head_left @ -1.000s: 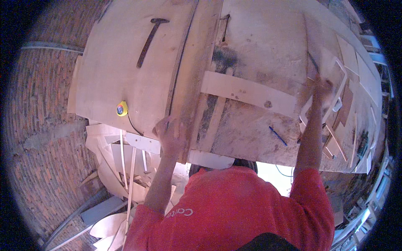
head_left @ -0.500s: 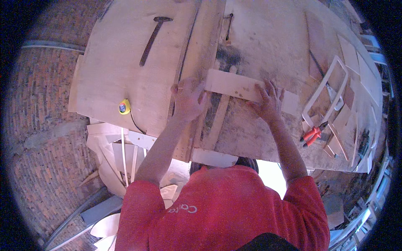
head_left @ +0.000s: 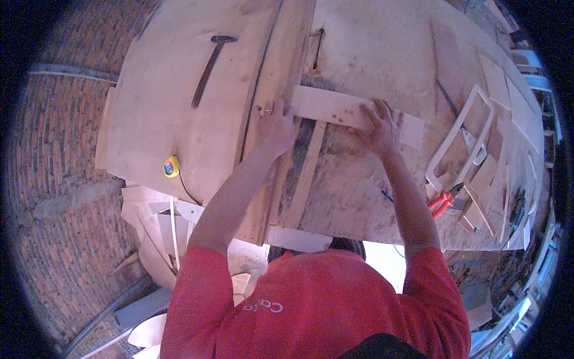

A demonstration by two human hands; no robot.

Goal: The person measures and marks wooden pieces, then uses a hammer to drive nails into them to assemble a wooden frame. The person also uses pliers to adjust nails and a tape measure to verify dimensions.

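A flat pale wooden board [head_left: 329, 105] lies crosswise over a dark opening in the plywood worktop, its left end against a long wooden rail [head_left: 287, 54]. My left hand [head_left: 275, 130] rests on the rail at that end, fingers stretched forward over it, thumb side beside the board; a ring shows on one finger. Across the board's right part spreads my right hand [head_left: 381, 130], fingers toward the far edge and thumb near the close edge, holding it down flat. What lies under both palms is hidden.
A hammer [head_left: 207, 72] and a yellow tape measure [head_left: 171, 167] lie left of the rail. To the right are red-handled pliers [head_left: 442, 204], a pale rounded frame [head_left: 443, 149] and several wood offcuts [head_left: 476, 209]. A small blue stick [head_left: 387, 195] lies near my right forearm. A brick wall [head_left: 60, 239] stands at left.
Both hands and the board have slid away from me along the rail, relative to the worktop. The view has shifted slightly. A blue stick now shows beside my right forearm.
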